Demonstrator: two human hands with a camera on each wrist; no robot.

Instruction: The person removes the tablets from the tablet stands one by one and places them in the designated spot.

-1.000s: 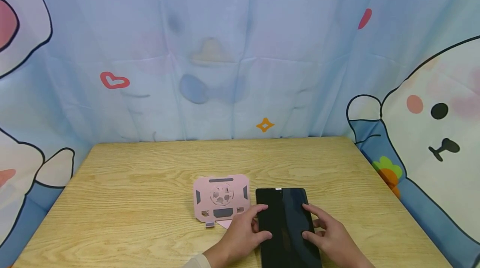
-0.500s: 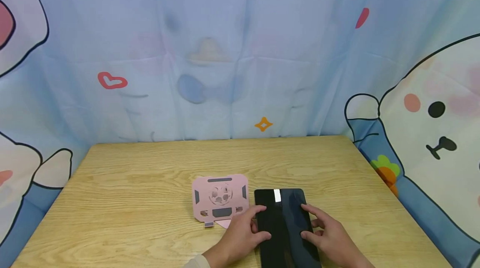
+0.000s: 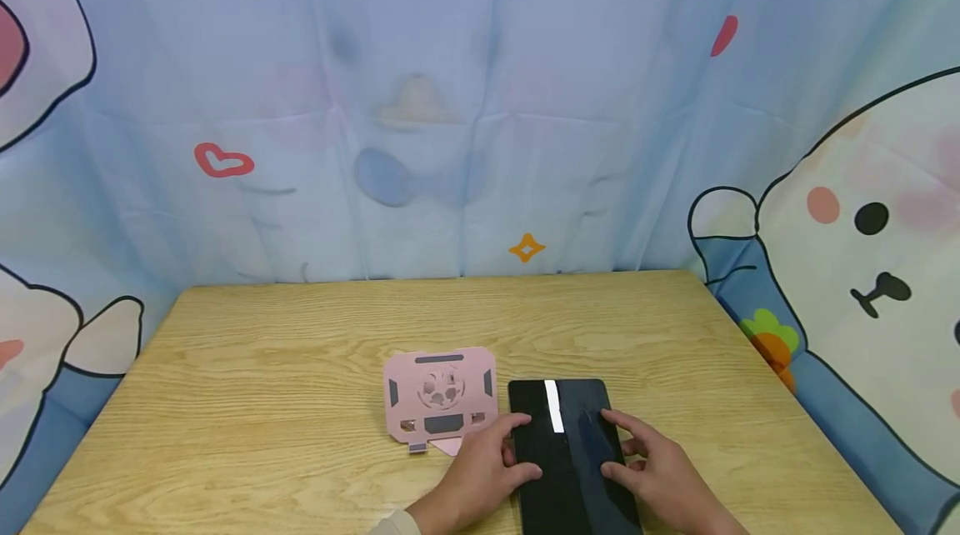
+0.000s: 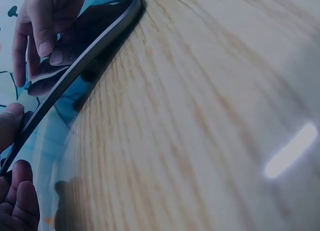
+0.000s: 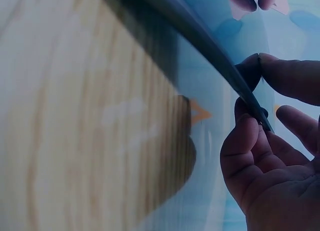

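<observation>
Both hands hold a black tablet [image 3: 573, 477] by its long sides, with its glossy screen facing up. My left hand [image 3: 480, 468] grips the left edge, thumb on top and other fingers below, as the left wrist view also shows. On the opposite edge, my right hand [image 3: 656, 468] pinches likewise; in the right wrist view its fingers curl under the tablet's rim [image 5: 210, 46]. The wrist views show the tablet raised off the wood. A pink folding stand [image 3: 408, 402] with grey pads and a round cutout is propped up just left of the tablet, its base partly behind my left hand.
The wooden table [image 3: 285, 402] spreads out around the hands. Behind it hangs a light blue cartoon curtain [image 3: 600, 185], which touches the table's back edge and runs down both sides.
A white light reflection on the tablet's screen has grown longer and moved downward, and the tablet's top edge sits slightly lower. Both hands keep the same hold. The stand has not moved.
</observation>
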